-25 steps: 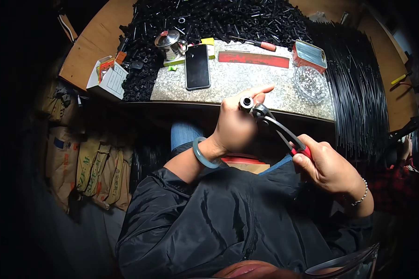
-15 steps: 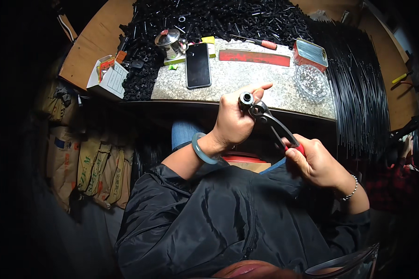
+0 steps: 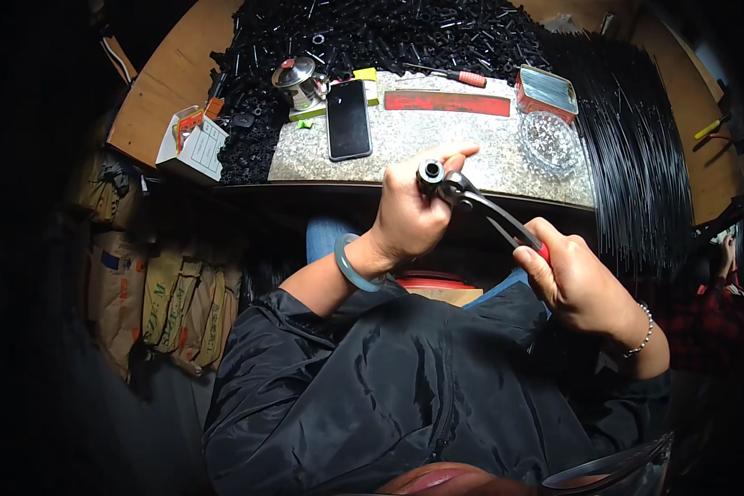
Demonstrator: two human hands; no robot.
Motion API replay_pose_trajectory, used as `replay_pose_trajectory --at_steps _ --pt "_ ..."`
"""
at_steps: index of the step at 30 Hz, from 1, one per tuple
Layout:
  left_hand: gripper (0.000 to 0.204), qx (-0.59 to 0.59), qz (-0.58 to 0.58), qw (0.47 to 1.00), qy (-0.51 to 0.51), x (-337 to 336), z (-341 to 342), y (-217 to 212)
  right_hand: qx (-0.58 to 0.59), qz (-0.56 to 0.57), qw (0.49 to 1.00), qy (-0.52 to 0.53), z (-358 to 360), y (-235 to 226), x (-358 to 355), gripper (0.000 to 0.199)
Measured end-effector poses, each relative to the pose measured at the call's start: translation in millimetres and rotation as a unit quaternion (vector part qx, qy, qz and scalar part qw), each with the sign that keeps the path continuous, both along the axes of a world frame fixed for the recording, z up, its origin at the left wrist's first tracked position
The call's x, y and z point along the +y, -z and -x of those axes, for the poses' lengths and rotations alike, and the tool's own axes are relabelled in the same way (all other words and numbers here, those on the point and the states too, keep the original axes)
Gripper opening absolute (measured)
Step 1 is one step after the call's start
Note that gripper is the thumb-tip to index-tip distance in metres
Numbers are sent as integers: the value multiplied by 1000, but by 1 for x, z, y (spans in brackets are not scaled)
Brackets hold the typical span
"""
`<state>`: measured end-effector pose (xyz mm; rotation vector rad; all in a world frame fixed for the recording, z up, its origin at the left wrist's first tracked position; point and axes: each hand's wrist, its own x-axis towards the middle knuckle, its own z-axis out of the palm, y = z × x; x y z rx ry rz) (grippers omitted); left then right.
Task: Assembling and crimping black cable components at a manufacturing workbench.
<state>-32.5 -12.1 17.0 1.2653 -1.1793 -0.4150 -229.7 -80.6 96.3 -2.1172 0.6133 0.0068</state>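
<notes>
Left hand [image 3: 411,211] round tube [image 3: 431,172], finger [image 3: 456,150] extended; right hand [image 3: 577,277] clenches pliers [image 3: 489,204]

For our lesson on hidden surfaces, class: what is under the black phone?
Around the phone, the speckled board shows; yellow-green packaging appears beside its upper end. Whatever lies directly beneath is covered.

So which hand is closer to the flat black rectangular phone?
Left. In the picture, the left hand is just below and right of the phone; the right hand is farther right and lower, around the red-handled metal pliers.
</notes>
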Motion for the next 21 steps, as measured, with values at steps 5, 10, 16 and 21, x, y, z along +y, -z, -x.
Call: replay_pose_trajectory --at_steps 5,10,16,21 --pt "22 -45 15 999 2 -6 -1 -13 -33 70 997 -1 1 6 -3 18" --pt "22 139 -23 989 48 -6 -13 -45 -102 230 965 77 5 101 -48 28" --pt "29 123 -25 991 46 12 14 -21 24 514 843 157 -9 163 -81 40" --pt "51 36 17 999 23 41 46 145 -8 597 788 151 -2 184 -82 38"
